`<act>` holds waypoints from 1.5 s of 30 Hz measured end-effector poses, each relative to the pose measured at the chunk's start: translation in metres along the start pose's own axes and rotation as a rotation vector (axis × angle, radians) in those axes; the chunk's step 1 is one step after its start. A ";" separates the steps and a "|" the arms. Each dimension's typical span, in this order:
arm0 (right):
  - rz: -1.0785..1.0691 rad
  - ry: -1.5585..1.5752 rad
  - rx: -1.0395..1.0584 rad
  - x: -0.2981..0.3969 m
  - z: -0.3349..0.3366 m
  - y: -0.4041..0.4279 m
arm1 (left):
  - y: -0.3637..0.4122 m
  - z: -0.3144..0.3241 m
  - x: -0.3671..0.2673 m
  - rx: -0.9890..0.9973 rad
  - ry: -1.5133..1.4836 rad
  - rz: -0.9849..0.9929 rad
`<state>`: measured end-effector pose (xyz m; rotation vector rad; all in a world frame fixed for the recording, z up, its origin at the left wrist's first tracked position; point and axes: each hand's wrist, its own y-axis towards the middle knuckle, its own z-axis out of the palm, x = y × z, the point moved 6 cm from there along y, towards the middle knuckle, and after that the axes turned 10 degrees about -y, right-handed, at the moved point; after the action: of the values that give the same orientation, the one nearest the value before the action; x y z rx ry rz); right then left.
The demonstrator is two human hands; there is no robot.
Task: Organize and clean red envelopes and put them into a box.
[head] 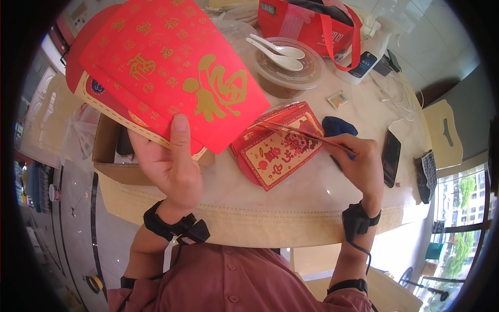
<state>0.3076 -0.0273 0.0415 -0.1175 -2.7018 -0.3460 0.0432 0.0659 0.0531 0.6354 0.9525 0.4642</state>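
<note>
My left hand (175, 167) holds several red paper envelopes (167, 74) with gold characters, fanned out, its thumb across their lower edge. My right hand (354, 156) pinches a thin red envelope (308, 134), seen nearly edge-on, between thumb and fingers. Its far end reaches towards the lower right of the fanned ones; whether they touch I cannot tell. Below it, a pile of red envelopes (280, 152) lies on the round table, the top one cream and red with a cartoon figure. Part of the pile is hidden under the held envelopes.
Behind the pile stands a lidded plastic bowl (288, 85) with two white spoons (278, 58) on top. Beyond are a red bag (308, 31) and a white bottle (360, 68). A phone (391, 158), a dark blue cloth item (339, 126) and a small sachet (337, 100) lie right; a cardboard box (124, 171) stands left.
</note>
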 end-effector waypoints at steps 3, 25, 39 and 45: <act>0.175 0.223 -0.119 -0.021 -0.004 0.001 | 0.000 0.002 -0.001 -0.010 -0.003 -0.006; 0.275 1.183 -0.500 0.008 0.030 -0.003 | -0.043 0.039 0.037 0.252 -0.168 -0.530; -0.419 0.150 -0.526 0.070 0.020 -0.020 | -0.063 0.015 0.044 0.551 0.312 -0.310; -0.447 0.135 -0.444 0.083 0.035 -0.024 | -0.074 0.017 0.043 0.072 -0.317 -1.296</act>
<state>0.2154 -0.0389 0.0387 0.3763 -2.4530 -1.0416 0.0862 0.0336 -0.0162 0.0529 0.8857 -0.8025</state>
